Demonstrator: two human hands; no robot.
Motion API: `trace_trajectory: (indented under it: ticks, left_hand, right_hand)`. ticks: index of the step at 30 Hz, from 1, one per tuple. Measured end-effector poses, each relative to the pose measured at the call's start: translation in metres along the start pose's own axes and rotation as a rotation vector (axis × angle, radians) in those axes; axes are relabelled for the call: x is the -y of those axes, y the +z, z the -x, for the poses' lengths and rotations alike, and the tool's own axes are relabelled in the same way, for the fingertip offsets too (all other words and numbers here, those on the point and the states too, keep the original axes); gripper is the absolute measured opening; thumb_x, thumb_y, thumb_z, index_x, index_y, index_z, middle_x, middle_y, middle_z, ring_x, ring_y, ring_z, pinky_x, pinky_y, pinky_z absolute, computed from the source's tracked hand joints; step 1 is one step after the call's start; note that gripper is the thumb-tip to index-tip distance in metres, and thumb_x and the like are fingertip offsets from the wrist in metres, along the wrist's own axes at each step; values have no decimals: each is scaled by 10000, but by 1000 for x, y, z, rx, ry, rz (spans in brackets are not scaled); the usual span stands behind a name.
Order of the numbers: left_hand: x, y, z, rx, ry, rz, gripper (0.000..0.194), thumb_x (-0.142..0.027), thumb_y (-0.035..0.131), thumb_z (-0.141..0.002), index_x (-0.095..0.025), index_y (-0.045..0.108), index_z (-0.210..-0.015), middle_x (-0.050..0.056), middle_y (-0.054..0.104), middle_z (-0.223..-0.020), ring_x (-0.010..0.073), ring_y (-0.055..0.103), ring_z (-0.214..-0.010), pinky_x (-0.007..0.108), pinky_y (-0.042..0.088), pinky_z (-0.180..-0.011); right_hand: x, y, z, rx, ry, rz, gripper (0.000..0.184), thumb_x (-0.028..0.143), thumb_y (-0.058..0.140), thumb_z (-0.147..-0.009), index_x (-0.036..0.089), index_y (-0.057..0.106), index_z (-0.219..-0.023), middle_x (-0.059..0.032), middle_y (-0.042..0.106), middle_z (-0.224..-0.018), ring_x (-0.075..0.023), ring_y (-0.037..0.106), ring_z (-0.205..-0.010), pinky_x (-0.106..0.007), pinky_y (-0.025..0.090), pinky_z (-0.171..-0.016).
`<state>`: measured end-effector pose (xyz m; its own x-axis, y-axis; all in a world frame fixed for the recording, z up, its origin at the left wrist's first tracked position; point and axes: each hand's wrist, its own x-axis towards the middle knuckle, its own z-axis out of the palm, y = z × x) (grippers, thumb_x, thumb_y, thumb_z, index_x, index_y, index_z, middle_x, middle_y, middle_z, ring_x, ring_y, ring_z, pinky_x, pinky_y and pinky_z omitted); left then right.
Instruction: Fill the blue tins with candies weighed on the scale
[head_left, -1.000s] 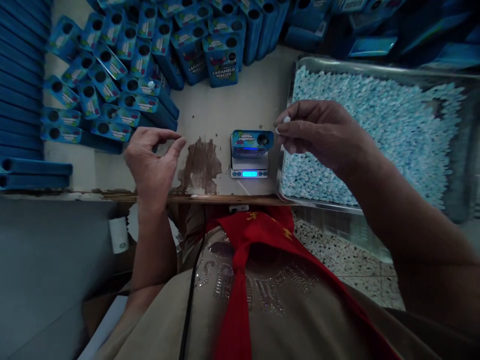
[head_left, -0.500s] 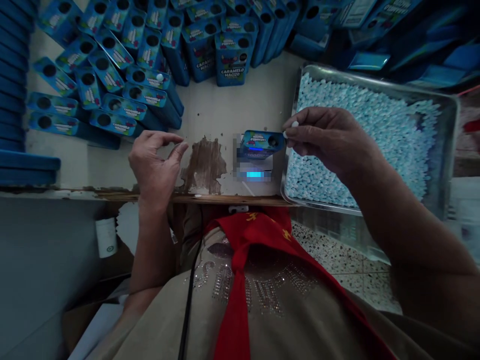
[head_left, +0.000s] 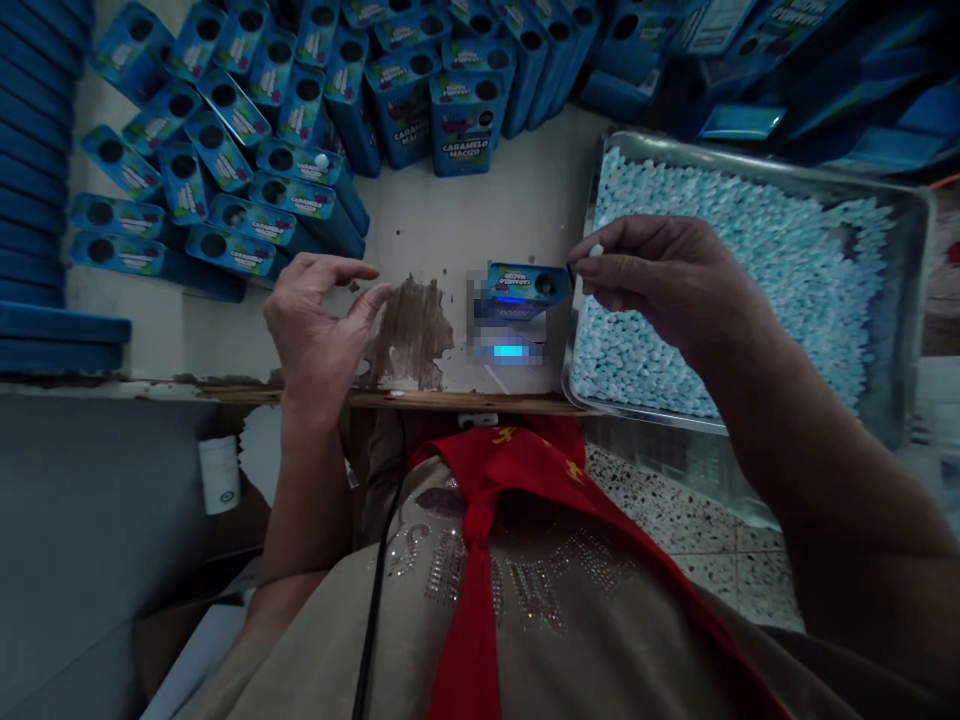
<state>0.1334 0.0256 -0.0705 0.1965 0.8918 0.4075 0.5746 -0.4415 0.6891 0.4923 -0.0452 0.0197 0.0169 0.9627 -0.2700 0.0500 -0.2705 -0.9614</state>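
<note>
My right hand pinches a small white candy between thumb and forefinger, over the left edge of a metal tray. Pale blue candies fill most of that tray. Just left of my fingertips, a blue candy box with a round dark hole in its top stands on a small scale, whose lit display is pixelated. My left hand hovers above the table left of the scale, thumb and forefinger apart and holding nothing.
Many blue boxes with round holes stand at the back and left, one with a white candy on top. Stacked blue containers line the far left. More boxes lie behind the tray. A wooden table edge runs before me.
My left hand's thumb and forefinger have spread wider, and it sits slightly further right. A candy at my right fingertips by the box hole is gone from sight; one stays pinched.
</note>
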Motion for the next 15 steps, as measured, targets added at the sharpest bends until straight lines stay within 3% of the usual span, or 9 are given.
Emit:
trace_trajectory:
  ticks: [4, 7, 9, 11, 12, 13, 15]
  left_hand:
    - [-30, 16, -11, 108, 104, 13, 576, -844, 956, -1061, -330, 849, -1297, 48, 847, -1276, 342, 777, -1194, 518, 649, -1105]
    - [-48, 33, -19, 200, 284, 13, 757, -616, 1177, -924, -306, 777, -1487, 68, 826, -1391, 368, 766, -1299, 535, 625, -1200]
    - [-59, 43, -24, 218, 388, 3, 945, -355, 1275, -802, -277, 731, -1570, 100, 809, -1458, 387, 758, -1341, 542, 614, -1235]
    - [-72, 53, -27, 248, 430, -51, 1059, -184, 1286, -724, -259, 711, -1610, 124, 788, -1516, 411, 743, -1396, 548, 607, -1262]
    - [-80, 57, -27, 285, 429, -97, 1069, -156, 1275, -728, -250, 705, -1627, 134, 775, -1547, 424, 731, -1433, 558, 600, -1280]
    - [-90, 62, -27, 338, 422, -153, 1049, -160, 1255, -764, -240, 698, -1649, 144, 759, -1584, 434, 715, -1473, 573, 594, -1298]
    - [-111, 73, -24, 463, 428, -275, 869, -186, 1159, -917, -224, 706, -1658, 143, 754, -1611, 417, 722, -1493, 576, 616, -1291]
  right_hand:
    - [-2, -19, 0, -53, -46, 22, 171, 256, 1028, -873, 215, 872, -927, -11, 671, -719, -122, 519, -605, -327, 400, -573]
    - [-9, -47, 5, -172, -98, 327, 70, 213, 942, -949, 233, 892, -993, -69, 767, -832, -188, 641, -706, -384, 527, -694]
    - [-16, -64, 11, -288, -118, 767, 166, 131, 907, -940, 236, 919, -1067, -164, 878, -1126, -313, 791, -1021, -501, 615, -939]
    - [-23, -75, 18, -369, -126, 1139, 321, 71, 912, -898, 233, 936, -1175, -245, 822, -1546, -459, 732, -1449, -658, 553, -1202]
    - [-26, -77, 20, -376, -134, 1204, 383, 77, 923, -892, 240, 937, -1239, -251, 758, -1675, -486, 670, -1568, -693, 514, -1271]
    - [-28, -77, 21, -356, -149, 1173, 417, 112, 936, -902, 258, 933, -1292, -241, 736, -1717, -481, 658, -1606, -687, 520, -1291]
    - [-31, -71, 19, -296, -201, 956, 377, 248, 935, -951, 324, 928, -1321, -184, 826, -1592, -417, 762, -1503, -598, 624, -1209]
